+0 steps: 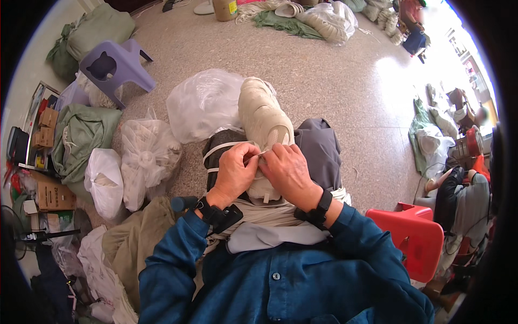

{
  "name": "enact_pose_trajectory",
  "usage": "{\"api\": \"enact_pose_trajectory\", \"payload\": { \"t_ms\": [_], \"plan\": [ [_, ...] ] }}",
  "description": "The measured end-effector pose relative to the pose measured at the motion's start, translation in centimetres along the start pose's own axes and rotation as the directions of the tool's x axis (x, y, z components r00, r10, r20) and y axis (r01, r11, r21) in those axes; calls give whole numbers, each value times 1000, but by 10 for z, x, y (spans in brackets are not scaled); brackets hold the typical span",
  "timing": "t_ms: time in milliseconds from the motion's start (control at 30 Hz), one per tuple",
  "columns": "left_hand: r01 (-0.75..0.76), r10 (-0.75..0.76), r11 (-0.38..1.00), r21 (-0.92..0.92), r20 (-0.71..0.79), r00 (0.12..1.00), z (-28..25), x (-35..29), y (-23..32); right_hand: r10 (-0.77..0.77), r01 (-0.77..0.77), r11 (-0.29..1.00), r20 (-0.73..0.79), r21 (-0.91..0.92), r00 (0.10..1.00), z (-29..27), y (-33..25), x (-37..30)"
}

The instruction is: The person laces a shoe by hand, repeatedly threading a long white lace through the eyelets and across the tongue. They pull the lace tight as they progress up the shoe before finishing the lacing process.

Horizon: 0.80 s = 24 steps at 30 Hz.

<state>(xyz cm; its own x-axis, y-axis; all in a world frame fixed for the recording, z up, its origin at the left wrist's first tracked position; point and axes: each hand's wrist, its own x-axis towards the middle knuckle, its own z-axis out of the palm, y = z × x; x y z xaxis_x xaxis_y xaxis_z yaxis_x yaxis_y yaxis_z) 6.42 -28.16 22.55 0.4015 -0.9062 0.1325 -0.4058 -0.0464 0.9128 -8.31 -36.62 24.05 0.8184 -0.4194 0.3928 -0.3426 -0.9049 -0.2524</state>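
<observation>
Between my knees lies a long stack of nested cream fabric pieces (pixel 263 105), shaped like shoe uppers, with its rounded end pointing away from me. At its near end my left hand (pixel 236 168) pinches a thin cream cord (pixel 222 146). Part of that cord loops over my left knee. Right beside it, my right hand (pixel 290 168) has its fingertips closed on the same cord. The fingertips of both hands almost meet, so the exact grip is partly hidden. Below the hands, a pale rounded piece (pixel 263 191) and a bundle of cream cords (pixel 259 213) rest on my lap.
A clear plastic bag (pixel 202 102) lies just beyond my left knee. Stuffed bags (pixel 145 156) and green sacks (pixel 86 135) crowd the left, near a purple stool (pixel 116 73). At my right stands a red stool (pixel 407 237). A person's legs (pixel 469 200) show at the far right.
</observation>
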Motion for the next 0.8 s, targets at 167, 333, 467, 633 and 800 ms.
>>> {"api": "enact_pose_trajectory", "payload": {
  "t_ms": [167, 333, 467, 633, 800],
  "plan": [
    [97, -97, 994, -53, 8, 995, -1, 1, 4, -63, 70, 996, 123, -59, 990, 1, 6, 10],
    [-50, 55, 995, 82, -57, 997, 1, -3, 0, -56, 54, 998, 123, 23, 991, -25, 7, 11],
    [-102, 106, 988, 120, -30, 994, -2, -1, -2, -10, -4, 993, 117, 121, 993, -13, 6, 6],
    [-54, 53, 995, 81, 23, 998, -4, 4, -6, -59, 80, 996, 340, -48, 938, -10, 11, 15],
    [83, -81, 996, -35, 46, 996, -3, 2, 5, -102, 143, 986, 376, -83, 921, -12, 12, 19]
  ]
}}
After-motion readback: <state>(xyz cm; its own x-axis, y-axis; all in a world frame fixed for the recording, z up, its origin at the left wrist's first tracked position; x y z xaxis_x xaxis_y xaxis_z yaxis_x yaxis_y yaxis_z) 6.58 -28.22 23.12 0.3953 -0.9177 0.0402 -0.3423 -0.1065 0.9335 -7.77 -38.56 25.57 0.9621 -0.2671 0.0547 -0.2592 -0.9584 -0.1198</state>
